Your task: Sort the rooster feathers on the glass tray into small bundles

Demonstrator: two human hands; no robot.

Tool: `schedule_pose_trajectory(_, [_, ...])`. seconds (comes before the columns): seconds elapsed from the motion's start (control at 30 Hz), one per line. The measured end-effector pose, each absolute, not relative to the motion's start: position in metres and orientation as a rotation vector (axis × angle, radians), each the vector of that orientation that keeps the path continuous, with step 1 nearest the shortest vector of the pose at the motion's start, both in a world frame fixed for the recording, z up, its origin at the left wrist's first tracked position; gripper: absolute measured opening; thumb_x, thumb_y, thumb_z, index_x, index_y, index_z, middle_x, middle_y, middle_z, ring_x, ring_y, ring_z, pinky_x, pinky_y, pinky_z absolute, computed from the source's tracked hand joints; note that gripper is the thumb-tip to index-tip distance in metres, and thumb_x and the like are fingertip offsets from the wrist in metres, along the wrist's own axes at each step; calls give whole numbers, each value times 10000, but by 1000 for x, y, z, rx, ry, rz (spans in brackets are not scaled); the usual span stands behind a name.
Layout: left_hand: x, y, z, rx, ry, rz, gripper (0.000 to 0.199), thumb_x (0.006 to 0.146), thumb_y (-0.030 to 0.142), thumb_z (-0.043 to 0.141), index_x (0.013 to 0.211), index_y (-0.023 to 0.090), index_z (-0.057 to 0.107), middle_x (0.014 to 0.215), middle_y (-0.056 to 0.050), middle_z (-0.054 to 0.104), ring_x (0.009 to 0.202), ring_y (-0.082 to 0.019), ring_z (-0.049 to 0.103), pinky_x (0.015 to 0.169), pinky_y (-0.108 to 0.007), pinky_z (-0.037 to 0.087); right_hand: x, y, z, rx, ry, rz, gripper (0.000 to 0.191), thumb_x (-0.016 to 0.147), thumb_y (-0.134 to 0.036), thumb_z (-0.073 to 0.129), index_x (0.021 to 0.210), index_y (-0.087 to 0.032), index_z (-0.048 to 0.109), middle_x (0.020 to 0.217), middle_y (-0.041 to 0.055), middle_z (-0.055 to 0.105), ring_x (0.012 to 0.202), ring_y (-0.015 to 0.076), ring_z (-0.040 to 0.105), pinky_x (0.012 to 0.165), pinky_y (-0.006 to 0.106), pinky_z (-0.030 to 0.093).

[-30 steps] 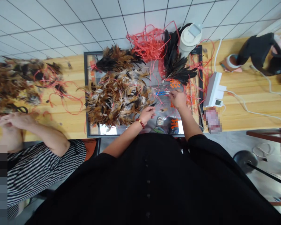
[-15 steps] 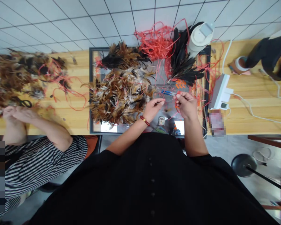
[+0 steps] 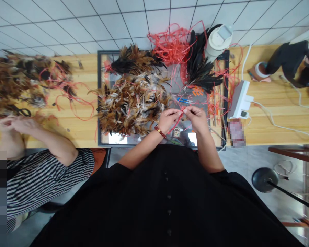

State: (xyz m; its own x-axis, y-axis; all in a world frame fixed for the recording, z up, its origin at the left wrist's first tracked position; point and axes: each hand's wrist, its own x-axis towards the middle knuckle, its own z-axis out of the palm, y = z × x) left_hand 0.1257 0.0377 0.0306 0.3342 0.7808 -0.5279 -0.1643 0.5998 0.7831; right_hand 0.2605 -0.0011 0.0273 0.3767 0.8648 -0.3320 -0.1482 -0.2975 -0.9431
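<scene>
My left hand (image 3: pixel 169 120) and my right hand (image 3: pixel 196 118) meet over the black-framed glass panel (image 3: pixel 100 113), fingertips pinched close together. Between them runs a red string (image 3: pixel 179 119), gripped by both hands, with a length trailing down beside my left hand. Just beyond my fingers lie blue-handled thread snips (image 3: pixel 184 100). To the left of my hands spreads a pile of brown and white feathers (image 3: pixel 134 104). Whether a feather is also in my fingers is too small to tell.
Behind are a brown-black feather bundle (image 3: pixel 136 61), a red string tangle (image 3: pixel 171 44), black feathers (image 3: pixel 202 68) and a white container (image 3: pixel 217 43). A white power strip (image 3: pixel 239 99) stands right. A co-worker's hands (image 3: pixel 15 124) work at far left near black scissors (image 3: pixel 23 111).
My right hand has moved left and met my left hand, bringing the red string between them. The view has shifted slightly.
</scene>
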Motion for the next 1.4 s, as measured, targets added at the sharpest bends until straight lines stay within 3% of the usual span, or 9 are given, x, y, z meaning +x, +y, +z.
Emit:
schedule_pose_trajectory(0.23, [119, 38, 28, 695, 1040, 772, 225, 685, 269, 836, 834, 143, 725, 585, 31, 595, 489, -50, 460, 458, -196, 323, 260, -3, 28, -1627, -872, 1134, 278, 720, -459, 722, 711, -188, 663, 580, -41, 531, 547, 93, 427, 549, 251, 357])
schedule_pose_trajectory(0.47, [118, 34, 29, 609, 1010, 739, 177, 762, 201, 785, 698, 136, 634, 521, 50, 525, 471, -45, 431, 481, -194, 326, 238, -2, 20, -1550, -798, 1155, 282, 726, -461, 731, 707, -210, 604, 595, -53, 512, 562, 93, 429, 570, 245, 362])
schedule_pose_trajectory(0.63, [96, 46, 28, 328, 948, 845, 103, 827, 124, 687, 793, 153, 594, 839, -10, 706, 748, -71, 647, 716, -203, 489, 297, -12, 14, -1343, -377, 1004, 315, 676, -441, 750, 730, -245, 509, 793, -36, 628, 613, 101, 514, 572, 246, 420])
schedule_pose_trajectory(0.77, [67, 61, 21, 227, 1034, 944, 152, 843, 145, 653, 769, 172, 522, 953, -45, 738, 933, -118, 698, 886, -277, 514, 378, -33, 24, -1353, -172, 529, 198, 684, -317, 705, 655, -260, 518, 814, 9, 647, 559, 101, 466, 474, 261, 317])
schedule_pose_trajectory(0.83, [63, 65, 20, 242, 1125, 994, 184, 836, 181, 673, 765, 181, 503, 886, -32, 729, 899, -114, 699, 861, -265, 513, 385, -37, 30, -1423, -151, 355, 169, 686, -288, 702, 624, -255, 548, 689, 11, 580, 525, 94, 419, 449, 270, 258])
schedule_pose_trajectory(0.93, [75, 61, 27, 313, 1129, 979, 236, 835, 245, 705, 775, 195, 483, 666, 41, 611, 669, -79, 637, 703, -219, 497, 342, -27, 36, -1502, -434, 709, 201, 617, -281, 800, 626, -228, 607, 593, -17, 535, 516, 84, 428, 478, 260, 315])
schedule_pose_trajectory(1.03, [95, 50, 42, 343, 982, 816, 302, 823, 318, 742, 768, 196, 471, 535, 103, 375, 422, -29, 365, 464, -165, 320, 278, -11, 37, -1493, -626, 972, 256, 638, -412, 815, 676, -214, 658, 591, -30, 564, 527, 92, 468, 527, 264, 405])
schedule_pose_trajectory(1.13, [106, 41, 54, 406, 882, 678, 314, 754, 330, 812, 800, 174, 544, 534, 111, 317, 402, -9, 237, 405, -160, 162, 242, -4, 38, -1509, -696, 1071, 304, 642, -471, 819, 711, -205, 687, 577, -38, 577, 513, 94, 474, 514, 256, 411])
schedule_pose_trajectory(1.4, [108, 36, 58, 556, 1014, 692, 293, 696, 271, 852, 722, 136, 594, 524, 93, 366, 427, -2, 242, 409, -186, 135, 246, -7, 39, -1558, -857, 1143, 298, 654, -450, 817, 729, -177, 724, 608, -21, 627, 545, 94, 499, 560, 258, 407])
